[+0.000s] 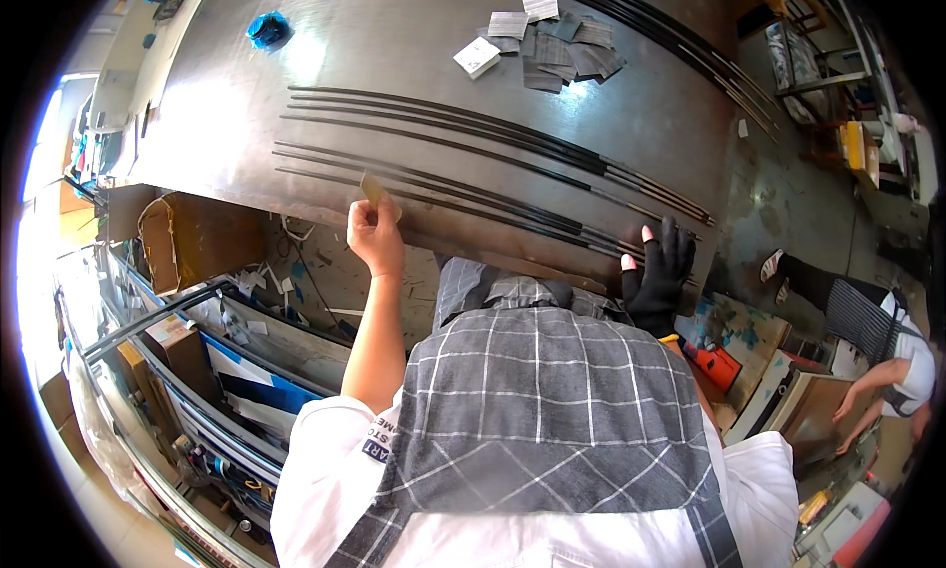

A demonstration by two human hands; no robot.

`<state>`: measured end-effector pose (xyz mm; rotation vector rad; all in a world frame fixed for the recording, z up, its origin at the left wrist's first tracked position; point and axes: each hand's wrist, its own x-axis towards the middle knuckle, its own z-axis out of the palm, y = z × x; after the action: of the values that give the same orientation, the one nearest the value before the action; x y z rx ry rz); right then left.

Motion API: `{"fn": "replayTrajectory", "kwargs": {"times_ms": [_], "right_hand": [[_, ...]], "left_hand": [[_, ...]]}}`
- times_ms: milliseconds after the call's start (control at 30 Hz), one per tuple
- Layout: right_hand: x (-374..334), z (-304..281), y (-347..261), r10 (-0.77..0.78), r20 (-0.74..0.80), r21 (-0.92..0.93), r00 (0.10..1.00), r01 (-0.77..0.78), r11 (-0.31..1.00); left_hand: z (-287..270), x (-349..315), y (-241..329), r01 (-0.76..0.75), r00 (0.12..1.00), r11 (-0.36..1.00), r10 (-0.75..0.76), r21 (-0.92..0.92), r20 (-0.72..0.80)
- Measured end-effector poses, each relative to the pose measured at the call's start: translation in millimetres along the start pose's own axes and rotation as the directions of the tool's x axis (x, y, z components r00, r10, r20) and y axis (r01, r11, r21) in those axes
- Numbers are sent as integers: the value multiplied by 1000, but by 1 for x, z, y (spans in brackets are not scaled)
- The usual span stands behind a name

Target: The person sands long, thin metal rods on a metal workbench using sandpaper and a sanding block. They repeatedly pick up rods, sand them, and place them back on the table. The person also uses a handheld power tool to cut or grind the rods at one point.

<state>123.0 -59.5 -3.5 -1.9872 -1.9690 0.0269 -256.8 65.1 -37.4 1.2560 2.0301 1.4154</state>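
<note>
- Slender, straight dark rods (576,154): lying on the grey metal tabletop (374,36).
- Bare left hand (375,237): pinching a small flat tan piece (372,190).
- Black-gloved right hand (658,277): at rod ends; grip indeterminable.

- where is it brightest?
- toward the far left, washed out white; pale glare also pools on the metal table (227,100).
- and the edges?
- fisheye-bent, sinking into black corners.

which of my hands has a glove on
The right hand: it wears a black glove. The left hand is bare and pinches a small tan piece.
</note>
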Motion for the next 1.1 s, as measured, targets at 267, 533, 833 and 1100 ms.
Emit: {"fn": "replayTrajectory", "kwargs": {"times_ms": [267, 533, 833, 1100], "right_hand": [[28, 8, 3, 96, -10, -83, 995, -96, 992], [16, 7, 4, 98, -81, -23, 992, -100, 995], [34, 22, 21, 108, -49, -157, 993, -114, 981], [26, 10, 14, 94, -5, -60, 996, -94, 994]], "left_hand": [[8, 6, -11, -3, 996, 994, 13, 109, -94], [7, 0, -4, -44, 997, 991, 52, 128, -52], [6, 0, -9, -52, 997, 988, 59, 145, -44], [6, -1, -6, -44, 998, 992, 49, 119, -38]]}}
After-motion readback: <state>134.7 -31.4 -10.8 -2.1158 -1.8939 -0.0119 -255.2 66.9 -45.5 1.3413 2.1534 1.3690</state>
